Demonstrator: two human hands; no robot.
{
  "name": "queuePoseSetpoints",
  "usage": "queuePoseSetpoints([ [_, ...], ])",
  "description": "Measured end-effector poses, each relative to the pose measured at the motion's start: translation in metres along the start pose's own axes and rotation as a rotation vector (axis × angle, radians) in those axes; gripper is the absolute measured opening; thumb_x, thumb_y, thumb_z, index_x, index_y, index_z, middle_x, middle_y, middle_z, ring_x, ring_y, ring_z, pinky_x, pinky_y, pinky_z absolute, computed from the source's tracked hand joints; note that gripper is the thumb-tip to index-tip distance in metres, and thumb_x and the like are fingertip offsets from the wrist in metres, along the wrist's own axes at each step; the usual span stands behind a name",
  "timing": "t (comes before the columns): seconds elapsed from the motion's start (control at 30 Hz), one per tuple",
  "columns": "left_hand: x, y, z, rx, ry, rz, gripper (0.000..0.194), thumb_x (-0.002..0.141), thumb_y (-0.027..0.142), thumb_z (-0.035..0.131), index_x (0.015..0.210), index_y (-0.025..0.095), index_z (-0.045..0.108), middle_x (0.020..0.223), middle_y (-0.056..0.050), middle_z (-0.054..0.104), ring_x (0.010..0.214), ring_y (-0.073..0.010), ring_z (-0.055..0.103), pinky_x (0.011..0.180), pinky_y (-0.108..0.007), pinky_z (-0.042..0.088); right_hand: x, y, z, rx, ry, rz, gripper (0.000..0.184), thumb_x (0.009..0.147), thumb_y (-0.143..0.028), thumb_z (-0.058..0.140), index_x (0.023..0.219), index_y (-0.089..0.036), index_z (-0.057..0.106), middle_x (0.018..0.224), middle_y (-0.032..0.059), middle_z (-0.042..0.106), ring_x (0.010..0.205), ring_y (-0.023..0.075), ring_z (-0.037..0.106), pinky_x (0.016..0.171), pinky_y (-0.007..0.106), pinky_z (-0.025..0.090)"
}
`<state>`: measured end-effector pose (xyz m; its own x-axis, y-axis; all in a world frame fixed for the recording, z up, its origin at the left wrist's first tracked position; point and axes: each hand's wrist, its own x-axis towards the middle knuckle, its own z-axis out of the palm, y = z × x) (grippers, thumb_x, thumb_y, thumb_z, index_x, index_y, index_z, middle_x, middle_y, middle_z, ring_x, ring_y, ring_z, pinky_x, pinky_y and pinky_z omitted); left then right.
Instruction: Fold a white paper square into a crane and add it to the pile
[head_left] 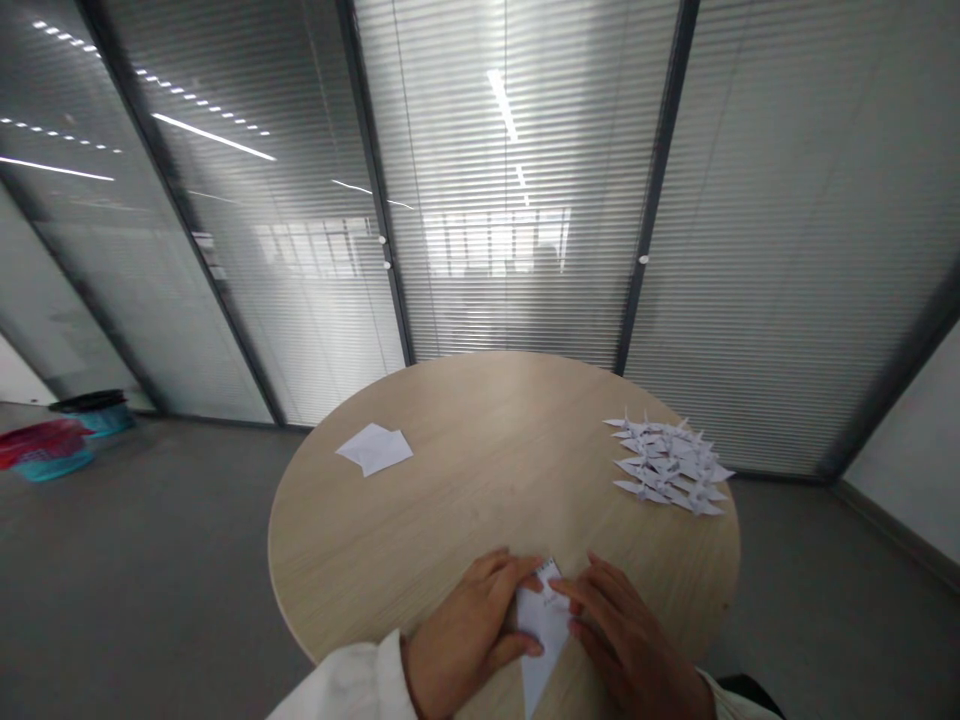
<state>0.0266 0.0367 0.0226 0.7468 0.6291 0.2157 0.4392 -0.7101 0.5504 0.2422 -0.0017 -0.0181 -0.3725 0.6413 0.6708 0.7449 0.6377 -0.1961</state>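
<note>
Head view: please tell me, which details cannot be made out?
All in the head view:
Marks on the folded paper: too small to read.
Parts of its edges: under the left hand and right hand.
Number of pieces in the paper pile: they overlap.
Near edge of the table: behind the left sleeve, cut off below.

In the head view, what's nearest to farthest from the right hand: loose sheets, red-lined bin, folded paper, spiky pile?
1. Folded paper: touching the right hand.
2. Spiky pile: right side of the table.
3. Loose sheets: table's left side.
4. Red-lined bin: on the floor, far left.
</note>
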Motion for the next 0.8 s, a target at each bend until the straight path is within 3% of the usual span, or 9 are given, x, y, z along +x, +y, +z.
queuePoseSetpoints([
  [0.3,-0.0046,-0.0017,-0.0004,-0.048,-0.001,0.013,0.065,0.081,0.033,0.061,0.136,0.023,0.028,0.118,-0.009,0.055,0.121,-0.0234,0.042,0.107,-0.046,0.026,-0.0032,0.0006,0.0010,0.167,-0.056,0.027,0.019,0.093,-0.021,0.036,0.089,-0.021,0.055,0.083,0.0044,0.057,0.088,0.0195,0.058,0.098,0.048,0.041],
  [0.8,-0.0025,0.0059,-0.0010,-0.030,-0.044,-0.022,0.080,0.068,0.045,0.072,0.133,0.020,0.033,0.110,-0.009,0.054,0.116,-0.0274,0.042,0.108,-0.052,0.019,-0.0004,0.0003,-0.0059,0.146,-0.001,-0.051,0.014,0.090,-0.015,0.040,0.085,-0.020,0.052,0.080,0.0026,0.055,0.078,0.0162,0.057,0.097,0.048,0.038],
])
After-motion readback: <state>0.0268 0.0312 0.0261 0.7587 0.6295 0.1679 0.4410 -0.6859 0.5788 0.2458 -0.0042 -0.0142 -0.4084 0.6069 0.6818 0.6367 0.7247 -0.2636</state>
